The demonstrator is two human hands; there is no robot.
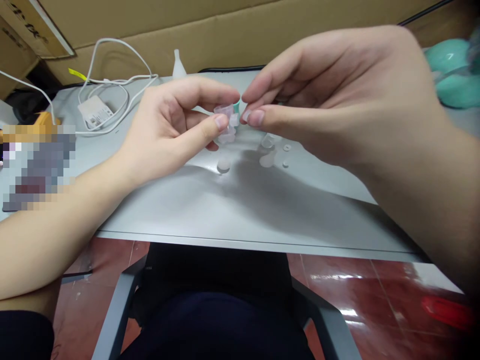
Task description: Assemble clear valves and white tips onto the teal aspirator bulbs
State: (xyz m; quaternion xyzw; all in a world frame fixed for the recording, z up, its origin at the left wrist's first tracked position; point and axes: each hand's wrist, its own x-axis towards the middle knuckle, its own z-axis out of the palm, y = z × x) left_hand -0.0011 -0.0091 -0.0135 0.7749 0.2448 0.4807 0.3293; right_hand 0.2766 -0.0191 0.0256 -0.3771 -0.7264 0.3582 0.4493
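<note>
My left hand (176, 115) is closed on a small translucent plastic part (226, 131), a cup-like piece with short stubs, gripped between thumb and fingers. Just to its right, my right hand (300, 90) pinches a tiny whitish piece (246, 115) between thumb and fingertips, close to the part but apart from it. A bit of a green item (236, 108) shows behind the held part. On the grey table below lie a round translucent disc (223, 165), a clear cap-like piece (267, 141), a flat whitish piece (267, 159) and two tiny white rings (287, 148).
A translucent narrow-necked piece (178, 66) stands behind my left hand. At left lie a white adapter (95, 111), a looped white cable (98, 47), an orange object (45, 121) and a blurred-out patch. Turquoise rounded objects (450, 75) are at the far right. Cardboard (180, 35) walls the back.
</note>
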